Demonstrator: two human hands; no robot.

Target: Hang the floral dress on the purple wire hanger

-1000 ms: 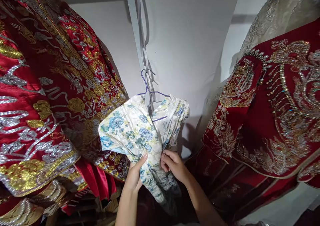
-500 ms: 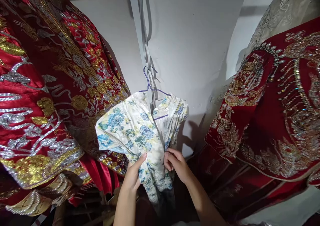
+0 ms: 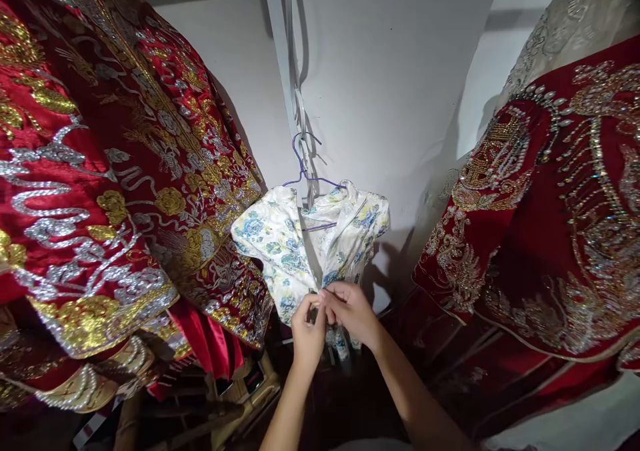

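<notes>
A white floral garment (image 3: 283, 251) with blue and yellow flowers hangs on a purple hanger (image 3: 301, 168) in the middle of the view. It has short sleeves and an open V-shaped neckline. My left hand (image 3: 307, 328) and my right hand (image 3: 347, 311) meet at the bottom of that opening. Both are closed, with fingertips pinching the garment's front edges together. Any fastener between the fingers is too small or hidden to make out. Below the hands, the lower part of the garment falls into shadow.
A white metal rail (image 3: 283, 44) holds the hanger against the pale wall (image 3: 390, 91). To the left hangs a red jacket (image 3: 170, 201) with gold and silver embroidery. A beaded red garment (image 3: 535, 238) stands at right. A wooden frame (image 3: 250, 404) sits low at left.
My left hand has moved right from the garment's side to its front, meeting my right hand. The left front panel has been drawn in, and the neckline edges come together lower down.
</notes>
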